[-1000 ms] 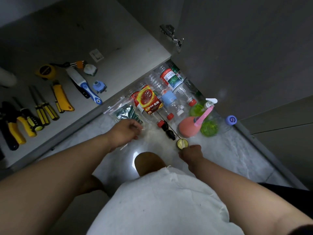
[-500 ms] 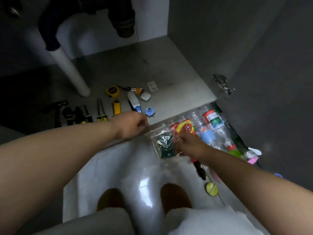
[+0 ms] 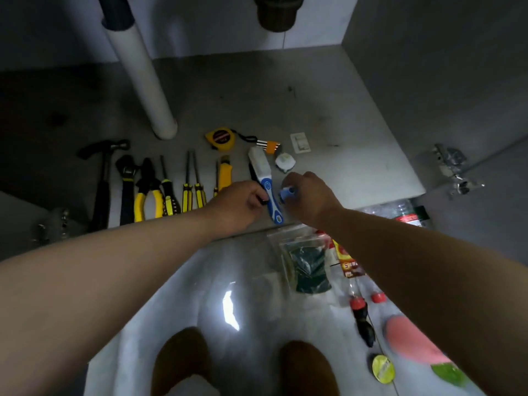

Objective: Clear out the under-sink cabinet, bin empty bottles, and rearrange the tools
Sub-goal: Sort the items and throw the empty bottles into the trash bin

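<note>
While the person crouches at the open under-sink cabinet, both arms reach to a blue-and-white handled tool (image 3: 267,182) that lies on the cabinet floor (image 3: 328,104) close to its front edge. The left grip (image 3: 240,201) is just left of that tool, its fingers curled and closed on the near end of a black tool (image 3: 263,199) that lies touching its side. The right grip (image 3: 310,195) is just right of it, thumb and fingers pinching a small blue piece (image 3: 287,192).

To the left of the blue-and-white tool a row of tools lies side by side, handles toward the person: a yellow utility knife (image 3: 225,172) nearest, then two thin yellow-and-black screwdrivers (image 3: 192,182), a thicker screwdriver (image 3: 168,192), yellow-handled pliers (image 3: 147,192), a dark wrench (image 3: 127,181) and, farthest, a black hammer (image 3: 103,178). Behind it are a yellow tape measure (image 3: 220,138), a small orange-and-metal item (image 3: 268,144), a white round object (image 3: 285,162) and a white switch plate (image 3: 300,142). Farther back and left a white drain pipe (image 3: 145,78) meets the cabinet floor.

On the pale kitchen floor (image 3: 200,281) in front of the blue-and-white tool lies a clear bag (image 3: 307,261) with dark green contents. To the right of it, partly hidden by the right forearm, lie red-capped bottles (image 3: 357,304), a pink object (image 3: 411,338) and a round yellow-green lid (image 3: 383,368).
</note>
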The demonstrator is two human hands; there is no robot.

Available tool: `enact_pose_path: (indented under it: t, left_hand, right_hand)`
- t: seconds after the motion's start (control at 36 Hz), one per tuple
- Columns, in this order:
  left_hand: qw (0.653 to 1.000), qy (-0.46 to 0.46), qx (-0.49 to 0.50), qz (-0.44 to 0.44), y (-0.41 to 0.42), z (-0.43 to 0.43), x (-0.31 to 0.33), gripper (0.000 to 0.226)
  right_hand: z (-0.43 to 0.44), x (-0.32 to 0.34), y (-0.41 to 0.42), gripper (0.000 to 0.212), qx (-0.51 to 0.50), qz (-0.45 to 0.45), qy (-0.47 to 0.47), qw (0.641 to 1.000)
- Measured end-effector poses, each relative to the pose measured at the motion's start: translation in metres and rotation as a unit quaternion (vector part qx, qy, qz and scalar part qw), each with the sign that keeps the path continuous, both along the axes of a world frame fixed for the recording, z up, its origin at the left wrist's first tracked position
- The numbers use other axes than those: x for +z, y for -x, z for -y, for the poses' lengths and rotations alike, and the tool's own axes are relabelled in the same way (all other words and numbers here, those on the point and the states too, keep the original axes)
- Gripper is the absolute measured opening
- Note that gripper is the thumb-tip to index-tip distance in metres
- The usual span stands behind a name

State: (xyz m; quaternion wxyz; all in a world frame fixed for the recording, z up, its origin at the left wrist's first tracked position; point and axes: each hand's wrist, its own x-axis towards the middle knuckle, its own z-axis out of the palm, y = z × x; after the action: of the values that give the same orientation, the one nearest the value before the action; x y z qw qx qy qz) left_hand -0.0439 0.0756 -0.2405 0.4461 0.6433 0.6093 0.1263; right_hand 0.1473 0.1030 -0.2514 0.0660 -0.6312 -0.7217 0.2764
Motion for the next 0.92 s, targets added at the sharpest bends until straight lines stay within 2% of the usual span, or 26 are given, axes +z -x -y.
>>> enact_pose_path:
  t: [0.11,0.17,0.22,0.28,0.36,0.42,0.5,0.56,0.61,0.67,0.83,0.92]
  left_hand:
    - [0.999,-0.004,0.024,0.034,-0.007,-0.003,-0.005,0.049]
    - [0.999,-0.009,0.022,0.044,-0.011,-0.006,-0.005,0.071]
    - [0.995,0.001,0.027,0.094,-0.017,-0.008,-0.005,0.085]
    - [0.988,-0.001,0.04,0.149,-0.023,-0.009,-0.005,0.078]
    - [0.986,-0.041,0.064,0.146,-0.028,-0.01,-0.004,0.051]
    - [0.986,-0.06,0.089,0.128,-0.026,-0.011,-0.001,0.029]
    - [0.986,-0.043,0.116,0.114,-0.018,-0.011,0.0,0.032]
    - [0.985,-0.03,0.124,0.12,-0.012,-0.008,0.001,0.036]
    - [0.984,-0.02,0.121,0.126,-0.006,-0.003,0.001,0.035]
    - [0.987,-0.013,0.101,0.126,-0.001,0.002,0.002,0.034]
    - [0.992,-0.005,0.033,0.124,0.006,0.014,0.005,0.027]
    - [0.992,-0.003,0.0,0.126,0.001,0.019,0.005,0.016]
  right_hand:
    - [0.001,0.01,0.001,0.017,-0.071,-0.026,-0.012,0.997]
    - [0.005,0.019,-0.002,0.018,-0.094,-0.09,0.006,0.991]
    - [0.009,0.031,-0.004,0.022,-0.109,-0.184,0.062,0.975]
    - [0.011,0.04,-0.006,0.029,-0.113,-0.252,0.125,0.953]
    - [0.004,0.045,-0.009,0.036,-0.12,-0.312,0.195,0.922]
    - [-0.008,0.043,-0.01,0.032,-0.126,-0.284,0.164,0.936]
    - [-0.03,0.03,-0.014,0.02,-0.101,-0.162,0.032,0.981]
    - [-0.044,0.022,-0.012,0.042,-0.035,-0.066,-0.013,0.997]
    - [-0.053,0.016,-0.006,0.054,0.015,-0.021,-0.018,1.0]
    - [-0.059,0.01,0.001,0.054,0.039,0.011,-0.014,0.999]
    - [-0.049,-0.001,0.008,0.031,0.005,0.084,-0.09,0.992]
    - [-0.036,0.001,-0.002,0.027,-0.022,0.083,-0.097,0.992]
